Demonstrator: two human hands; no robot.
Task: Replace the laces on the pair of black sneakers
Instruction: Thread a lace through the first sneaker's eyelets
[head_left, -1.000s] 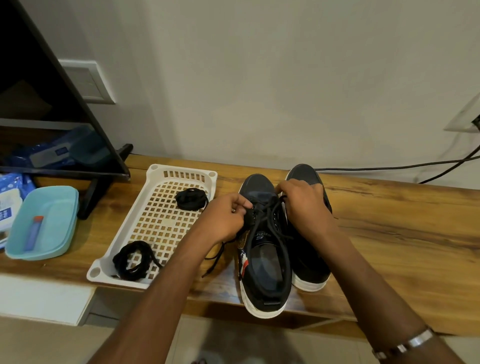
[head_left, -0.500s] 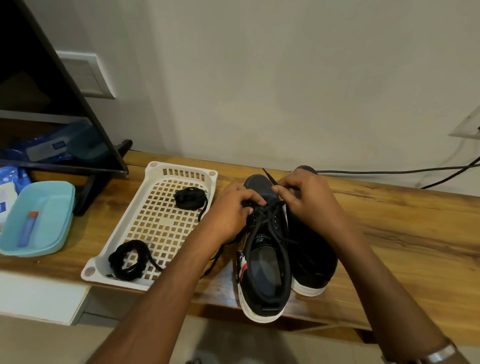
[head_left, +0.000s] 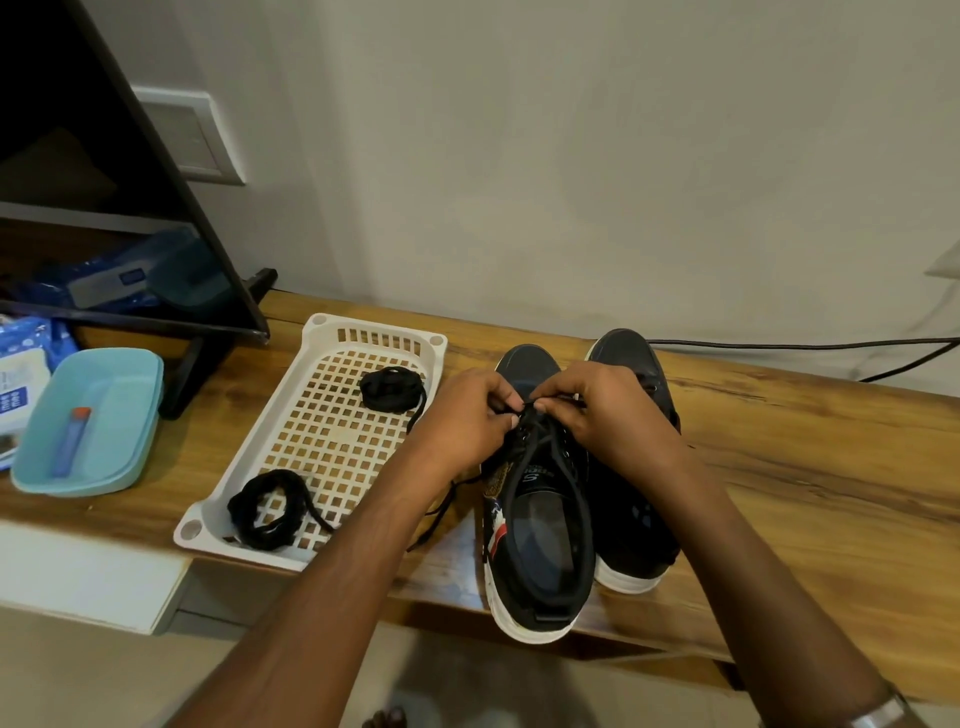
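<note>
Sneakers, 2, black with white soles, side by side at front edge of wooden counter (head_left: 805, 467), heels toward the person, left sneaker (head_left: 535, 545) heel overhanging the front edge, right sneaker (head_left: 634, 519) just beside and touching it. Left hand (head_left: 462, 415) and right hand (head_left: 608, 410) meeting over upper eyelets of left sneaker, both with fingers curled, pinching black lace (head_left: 530, 410) between fingertips. Loose lace end (head_left: 441, 514) trailing off left side of the shoe toward the front edge. White perforated tray (head_left: 311, 364) left of the sneakers on the counter, front corner at the edge; 1 coiled black lace bundle (head_left: 389, 388) near its back right corner, another bundle (head_left: 270, 509) near its front left corner. Teal dish (head_left: 124, 374) further left, holding a small blue tube (head_left: 70, 441) with orange cap. Dark monitor stand (head_left: 208, 358) behind the dish. Black cable (head_left: 779, 344) along back edge at right. Metal bracelet (head_left: 878, 714) on right wrist
</note>
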